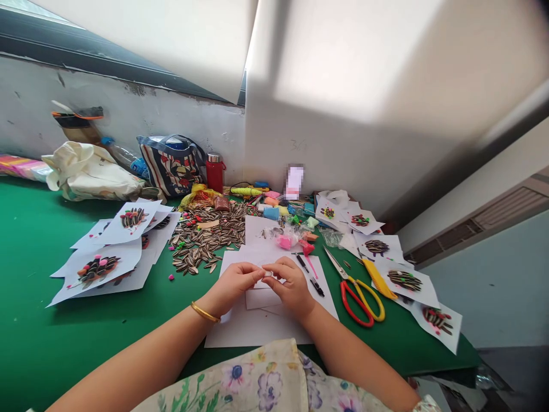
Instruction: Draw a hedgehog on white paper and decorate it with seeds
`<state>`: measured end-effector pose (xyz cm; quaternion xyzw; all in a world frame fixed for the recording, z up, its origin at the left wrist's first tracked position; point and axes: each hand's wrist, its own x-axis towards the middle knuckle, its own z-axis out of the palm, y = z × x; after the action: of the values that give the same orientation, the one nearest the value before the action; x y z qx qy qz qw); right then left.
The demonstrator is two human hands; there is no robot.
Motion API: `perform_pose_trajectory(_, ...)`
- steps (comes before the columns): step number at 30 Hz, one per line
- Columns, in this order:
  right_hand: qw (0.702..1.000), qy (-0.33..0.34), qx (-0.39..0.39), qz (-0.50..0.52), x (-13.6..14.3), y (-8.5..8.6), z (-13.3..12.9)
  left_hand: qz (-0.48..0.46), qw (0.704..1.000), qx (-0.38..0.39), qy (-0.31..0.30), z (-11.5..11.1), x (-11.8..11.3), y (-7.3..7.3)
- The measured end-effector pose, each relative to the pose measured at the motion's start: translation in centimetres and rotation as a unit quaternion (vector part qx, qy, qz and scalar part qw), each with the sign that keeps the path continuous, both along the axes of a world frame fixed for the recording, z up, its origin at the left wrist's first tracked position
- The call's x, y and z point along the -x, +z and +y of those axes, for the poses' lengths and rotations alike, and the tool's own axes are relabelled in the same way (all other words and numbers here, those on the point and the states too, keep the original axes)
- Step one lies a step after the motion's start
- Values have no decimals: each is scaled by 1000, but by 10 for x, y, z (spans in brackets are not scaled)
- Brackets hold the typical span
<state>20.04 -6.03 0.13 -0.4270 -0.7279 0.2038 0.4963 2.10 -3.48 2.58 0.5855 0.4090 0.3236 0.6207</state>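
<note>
My left hand (241, 283) and my right hand (291, 285) meet over white paper (231, 331) at the table's front. Between their fingertips is a small white lump (268, 273), perhaps soft clay; both hands pinch it. A smaller white sheet (262, 298) lies beneath them. Just right of my right hand are two black pens (316, 286) and a thin pink stick (311, 266). Scissors (359, 292) with red and yellow handles rest farther right. A heap of striped sunflower seeds (214, 232) spreads beyond my left hand.
Paper sheets with seed hedgehogs lie in a left pile (103, 266) and a right row (405, 280). Behind stand a red bottle (215, 173), a patterned bag (171, 166) and a cream bag (92, 174). Colored clay packets (283, 241) lie ahead. The green table (141, 337) ends at right.
</note>
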Motion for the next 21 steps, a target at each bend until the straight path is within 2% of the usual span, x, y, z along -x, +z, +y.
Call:
perform_pose_trajectory(4, 1000, 3, 0, 5, 0, -1, 0, 17, 999, -25, 24, 0, 0, 2)
perform_pose_trajectory(13, 1000, 6, 15, 3, -1, -2, 0, 27, 998, -46, 24, -2, 0, 5)
perform_pose_trajectory(17, 1000, -1, 29, 9, -1, 0, 1, 26, 997, -59, 44, 0, 1, 3)
perform_pose_trajectory(21, 999, -4, 37, 24, 0, 3, 1, 46, 992, -112, 46, 1, 2, -2)
